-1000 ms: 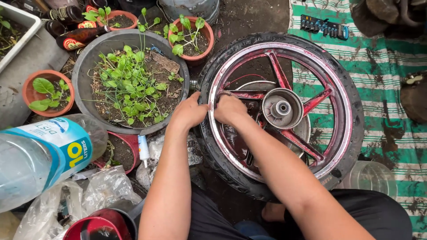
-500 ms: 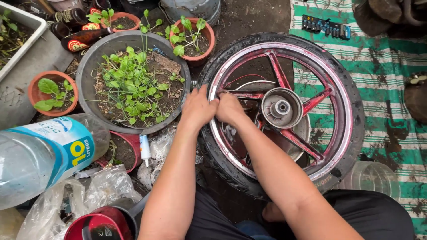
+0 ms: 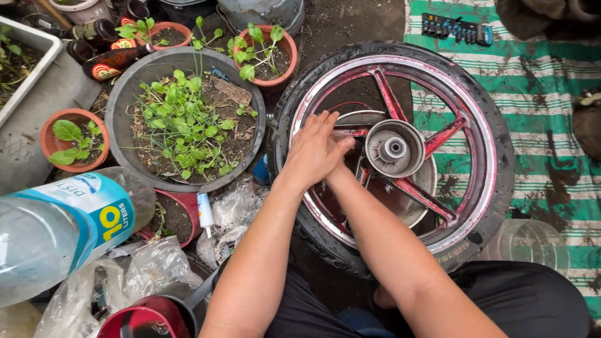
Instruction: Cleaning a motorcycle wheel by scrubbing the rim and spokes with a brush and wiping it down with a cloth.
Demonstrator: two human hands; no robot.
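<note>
A motorcycle wheel lies flat on the ground, with a black tyre (image 3: 504, 156), a red-stained silver rim (image 3: 482, 134) and red spokes around a grey hub (image 3: 394, 149). A metal bowl (image 3: 422, 197) shows through the spokes beneath it. My left hand (image 3: 313, 150) lies flat inside the rim's left side, fingers straight and close together, thumb toward the hub. It covers my right hand (image 3: 340, 172), of which only the wrist end shows, so what that hand does is hidden.
A big grey pot of seedlings (image 3: 188, 128) touches the tyre's left. Small terracotta pots (image 3: 75, 139) and brown bottles (image 3: 116, 59) stand around it. A large water bottle (image 3: 59, 225) lies front left. A socket rail (image 3: 457, 28) and clear tub (image 3: 532, 244) rest on the green striped mat (image 3: 557, 100).
Both hands slid from the rim's upper left edge inward toward the hub. My left hand now lies flat over my right.
</note>
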